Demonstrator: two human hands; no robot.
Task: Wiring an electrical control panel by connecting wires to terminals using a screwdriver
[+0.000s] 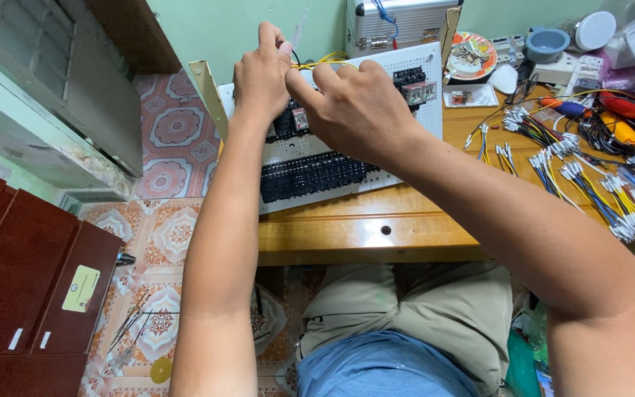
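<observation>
- Cabinet (31,294): dark red-brown, at far left, standing on the patterned tile floor (174,140).
- Left hand (261,73): forearm rises almost straight up from the lower edge; the back of the hand faces the camera, fingers bent and closed narrowly at the top of the panel, where the yellow wire (323,60) begins. Whether the fingertips actually pinch the wire cannot be told.
- White perforated panel (424,110): propped tilted on the wooden table (361,228), just in front of the person; rows of black terminal blocks (314,176) cross its lower half, and small clear relays (419,92) sit near its upper right.
- Right hand (354,106): forearm enters from lower right on a diagonal; the hand is curled over the panel's middle, index finger stretched toward the left hand, touching the yellow wire looped above it.
- Silver case (398,22): behind the panel, against the green wall.
- Wire bundles (597,184): yellow, blue and black leads with white ends, spread on the table at right, well apart from both hands.
</observation>
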